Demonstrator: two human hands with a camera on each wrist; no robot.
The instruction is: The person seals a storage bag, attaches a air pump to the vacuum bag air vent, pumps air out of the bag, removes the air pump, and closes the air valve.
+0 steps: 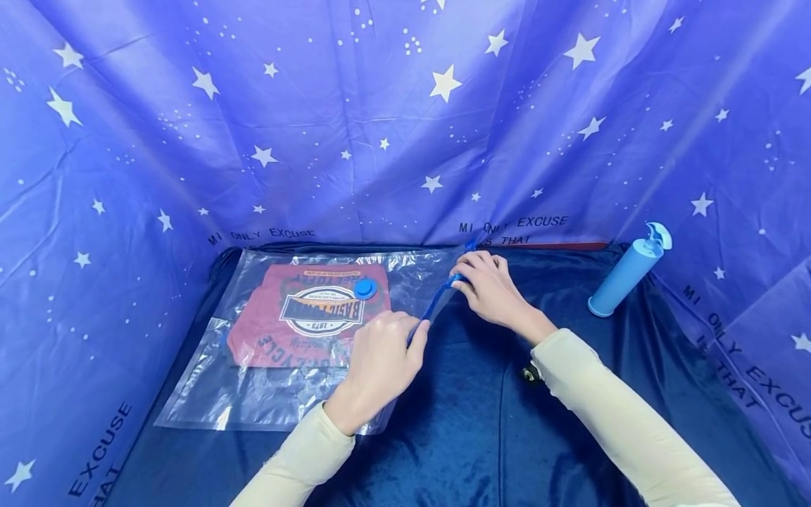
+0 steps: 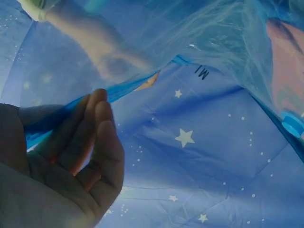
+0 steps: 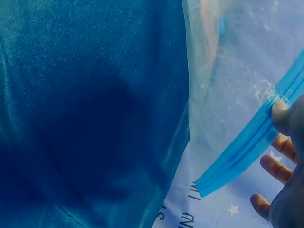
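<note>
A clear plastic vacuum bag point(image 1: 203, 401) lies flat on the left of the dark blue cloth. Inside it is a folded red shirt point(image 1: 260, 313) with a printed badge, and a round blue valve cap point(image 1: 365, 288) sits over the shirt's right side. My left hand point(image 1: 385, 362) pinches the near part of the bag's blue zip strip point(image 1: 436, 303), which is raised. Farther along, my right hand point(image 1: 493, 289) grips the same strip between thumb and fingers. In the right wrist view, the strip's free end point(image 3: 218, 175) extends past the right thumb.
A light blue hand pump point(image 1: 624, 278) stands tilted on the right of the dark blue cloth point(image 1: 456, 436). Beside the right forearm lies a small dark object point(image 1: 529, 374). Purple star-printed curtains point(image 1: 342, 141) enclose the back and sides.
</note>
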